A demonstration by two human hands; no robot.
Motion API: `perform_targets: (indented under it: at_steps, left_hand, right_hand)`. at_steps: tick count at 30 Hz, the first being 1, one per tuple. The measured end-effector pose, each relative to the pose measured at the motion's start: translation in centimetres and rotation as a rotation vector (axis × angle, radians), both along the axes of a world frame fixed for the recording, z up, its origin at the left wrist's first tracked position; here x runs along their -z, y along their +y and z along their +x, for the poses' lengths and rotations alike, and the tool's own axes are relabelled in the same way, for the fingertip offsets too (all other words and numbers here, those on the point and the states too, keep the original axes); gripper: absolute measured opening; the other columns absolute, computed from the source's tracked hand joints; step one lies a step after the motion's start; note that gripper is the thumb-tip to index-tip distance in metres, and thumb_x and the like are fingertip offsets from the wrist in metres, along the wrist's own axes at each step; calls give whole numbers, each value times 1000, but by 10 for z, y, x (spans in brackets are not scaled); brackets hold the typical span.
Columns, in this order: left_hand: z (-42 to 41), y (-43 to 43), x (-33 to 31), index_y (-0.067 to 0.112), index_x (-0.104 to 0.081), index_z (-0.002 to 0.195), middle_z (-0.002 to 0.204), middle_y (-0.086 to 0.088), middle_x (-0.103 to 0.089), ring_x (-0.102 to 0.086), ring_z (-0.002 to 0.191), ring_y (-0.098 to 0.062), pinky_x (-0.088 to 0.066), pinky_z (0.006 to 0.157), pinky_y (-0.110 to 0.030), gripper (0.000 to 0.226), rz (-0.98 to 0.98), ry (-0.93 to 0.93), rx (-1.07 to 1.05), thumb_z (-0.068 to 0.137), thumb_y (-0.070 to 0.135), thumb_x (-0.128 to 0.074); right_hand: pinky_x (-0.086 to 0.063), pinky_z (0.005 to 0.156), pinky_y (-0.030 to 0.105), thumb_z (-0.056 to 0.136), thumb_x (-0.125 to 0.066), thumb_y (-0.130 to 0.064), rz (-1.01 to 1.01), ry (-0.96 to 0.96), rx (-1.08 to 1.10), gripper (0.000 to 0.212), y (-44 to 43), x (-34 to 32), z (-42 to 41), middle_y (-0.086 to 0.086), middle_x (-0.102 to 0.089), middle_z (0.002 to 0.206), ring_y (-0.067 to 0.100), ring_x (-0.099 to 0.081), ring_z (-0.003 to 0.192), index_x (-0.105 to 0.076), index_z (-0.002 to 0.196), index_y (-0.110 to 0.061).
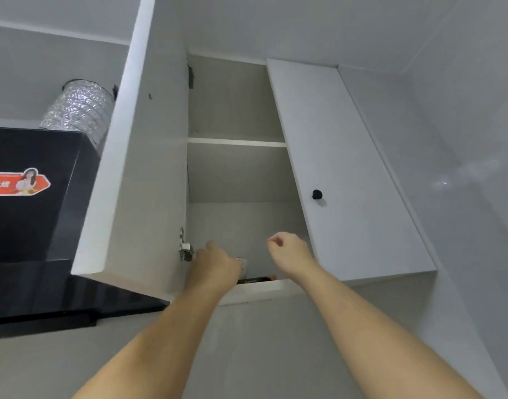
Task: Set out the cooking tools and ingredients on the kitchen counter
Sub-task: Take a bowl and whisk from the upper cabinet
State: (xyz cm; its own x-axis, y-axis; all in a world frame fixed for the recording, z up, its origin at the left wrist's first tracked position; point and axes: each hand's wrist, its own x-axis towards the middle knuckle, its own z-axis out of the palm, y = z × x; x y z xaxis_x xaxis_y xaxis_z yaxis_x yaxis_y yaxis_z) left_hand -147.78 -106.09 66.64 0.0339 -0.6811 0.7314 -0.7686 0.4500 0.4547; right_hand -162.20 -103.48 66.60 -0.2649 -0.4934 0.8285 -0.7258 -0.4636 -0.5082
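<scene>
White wall cabinet, one door open, beside a black range hood. Its bottom shelf holds a pale cup and a flat dark packet. The left hand is against the cup, grip not discernible. The right hand is curled and holds nothing.

I am reading just one label: a red-orange, arrow-shaped paper sticker is sitting on the front of the glossy black box-shaped range hood at the left. It is showing white Chinese characters, cut off by the picture's edge. I am making out 无 and, after it, what looks like 烟. Smaller print above them is blurring out. On the bottom shelf of the white wall cupboard, a flat dark packet with an orange end is carrying pale lettering too small for me to read.
</scene>
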Motion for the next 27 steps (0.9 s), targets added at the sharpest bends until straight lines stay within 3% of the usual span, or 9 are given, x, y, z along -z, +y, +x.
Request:
perform_targets:
  at_steps: [3,6,9,11,14,16,19,24,27]
  left_hand:
    - [-14,-44,-18,3,-37,132,135,-18,-47,-50,119,-34,-42,86,-34,46,105,184,24,92,23,-46]
    - [-23,-80,-37,-5,-42,131,135,-19,-50,-53,116,-33,-46,87,-35,44,149,252,40,94,17,-45]
    - [-25,-92,-45,-3,-41,136,143,-20,-41,-42,131,-32,-33,109,-35,38,221,139,-8,99,4,-36]
    - [-25,-98,-49,-5,-39,137,146,-19,-39,-38,134,-29,-28,109,-30,39,261,122,26,101,1,-27]
    - [-20,-109,-49,-4,-41,136,148,-21,-37,-37,136,-31,-29,109,-34,39,298,292,127,104,9,-24]
    - [-18,-116,-45,2,-47,126,144,-22,-42,-43,132,-34,-34,110,-40,32,338,473,267,104,15,-29]
    - [-21,-111,-38,5,-53,107,109,-20,-59,-62,94,-36,-51,89,-56,30,376,787,514,99,33,-48]
    - [-30,-82,-36,12,-47,106,89,-10,-52,-58,69,-26,-55,46,-43,22,290,992,795,95,30,-54]
    - [-32,-68,-31,10,-52,85,80,-9,-57,-58,67,-23,-50,53,-42,15,316,1066,883,94,21,-53]
  right_hand:
    - [-48,85,34,94,-44,-18,84,-40,-82,23,-49,-23,-6,4,-58,92,23,-52,88,-62,106,-9]
    - [-48,72,35,94,-43,-16,203,-110,-191,12,-90,-38,-10,4,-47,78,25,-51,75,-51,89,-9]
    - [-55,69,33,98,-42,-26,332,-142,-239,28,-111,-46,-8,12,-53,112,30,-65,90,-49,117,-7]
    - [-47,57,25,98,-40,-31,444,-103,-218,34,-130,-50,-5,14,-51,120,28,-66,81,-47,121,-7]
    - [-55,84,45,90,-40,-27,550,-142,-350,26,-154,-52,1,18,-53,120,39,-66,99,-49,102,-5]
    - [-56,85,49,89,-42,-25,559,-199,-401,24,-159,-51,3,19,-55,121,41,-66,98,-50,100,-6]
    - [-55,54,29,93,-47,-24,417,-222,-369,17,-141,-48,0,15,-53,98,34,-64,69,-50,94,-7]
    - [-58,69,36,93,-45,-21,106,-380,-472,13,-116,-50,-16,13,-59,104,36,-68,88,-55,99,-14]
    - [-54,70,35,96,-39,-22,132,-300,-336,29,-118,-43,-36,12,-58,111,32,-63,91,-48,124,-19]
